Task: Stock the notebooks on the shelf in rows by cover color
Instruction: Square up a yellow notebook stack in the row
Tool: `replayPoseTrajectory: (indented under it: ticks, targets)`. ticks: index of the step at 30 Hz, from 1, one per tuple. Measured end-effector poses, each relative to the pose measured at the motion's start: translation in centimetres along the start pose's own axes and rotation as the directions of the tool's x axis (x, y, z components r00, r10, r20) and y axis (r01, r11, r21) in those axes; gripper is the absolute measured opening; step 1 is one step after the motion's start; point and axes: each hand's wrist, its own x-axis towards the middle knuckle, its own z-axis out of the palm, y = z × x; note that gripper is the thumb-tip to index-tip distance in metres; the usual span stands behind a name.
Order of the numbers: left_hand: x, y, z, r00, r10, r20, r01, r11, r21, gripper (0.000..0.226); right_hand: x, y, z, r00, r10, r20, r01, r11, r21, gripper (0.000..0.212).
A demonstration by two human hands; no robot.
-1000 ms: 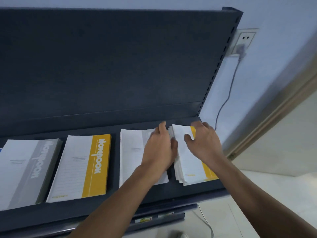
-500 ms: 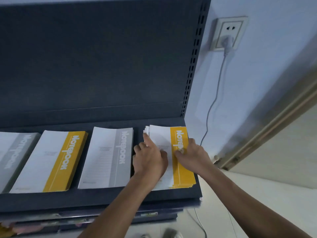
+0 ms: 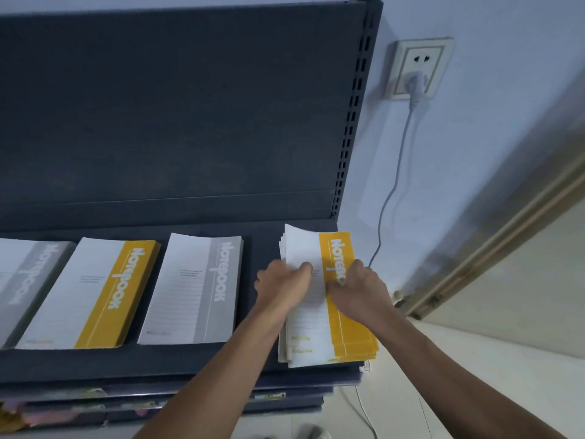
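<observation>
Setting: dark blue-grey metal shelf [image 3: 190,359] with a matching back panel [image 3: 174,122], standing against a pale wall.

Yellow notebook stack [image 3: 348,327]: lies flat at the right end of the shelf, close to the perforated upright [image 3: 354,122]. White covers, each with a yellow band along the right side. The stack is untidy: near ends are fanned out stepwise, and the far corner of the top cover sticks out to the left.

Left hand [image 3: 281,286]: fingers curled over the stack's left edge, gripping it about midway along.

Right hand [image 3: 361,289]: fingers curled at the right edge over the yellow band, thumb pressed on the top cover. The stack sits between the two hands.

Row to the left, each pile apart from the next:
- grey notebook stack [image 3: 193,289], squared up
- second yellow stack [image 3: 91,293]
- far-left grey stack [image 3: 22,280], cut off by the frame edge

Below: lower shelves [image 3: 158,403] hold mixed coloured items, too blurred to name.

Right of the unit: wall socket [image 3: 418,68] with a white plug [image 3: 416,85] inserted; its cable [image 3: 395,175] hangs down behind the shelf's right end.
</observation>
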Motion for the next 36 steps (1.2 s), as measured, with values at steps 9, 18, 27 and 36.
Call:
replayPoseTrajectory:
  ticks: [9, 18, 27, 36]
  targets:
    - [-2.5, 1.6, -4.2, 0.916, 0.378, -0.137, -0.401, 0.882, -0.248, 0.036, -1.3, -2.6, -0.4, 0.882, -0.246, -0.402, 0.38, 0.875, 0.299, 0.067]
    - [-3.0, -1.0, -4.4, 0.816, 0.537, -0.212, -0.572, 0.703, -0.422, 0.075, -3.4, -2.0, 0.6, 0.807, -0.349, -0.476, 0.551, 0.734, 0.397, 0.066]
    - [-3.9, -2.4, -4.5, 0.802, 0.58, -0.145, -0.572, 0.674, -0.468, 0.094, -5.1, -2.0, 1.1, 0.84, -0.299, -0.452, 0.529, 0.636, 0.562, 0.069]
    - [-3.4, -2.6, -4.6, 0.8, 0.585, -0.136, -0.58, 0.693, -0.429, 0.079, -5.3, -1.8, 1.2, 0.853, -0.286, -0.436, 0.508, 0.645, 0.57, 0.067]
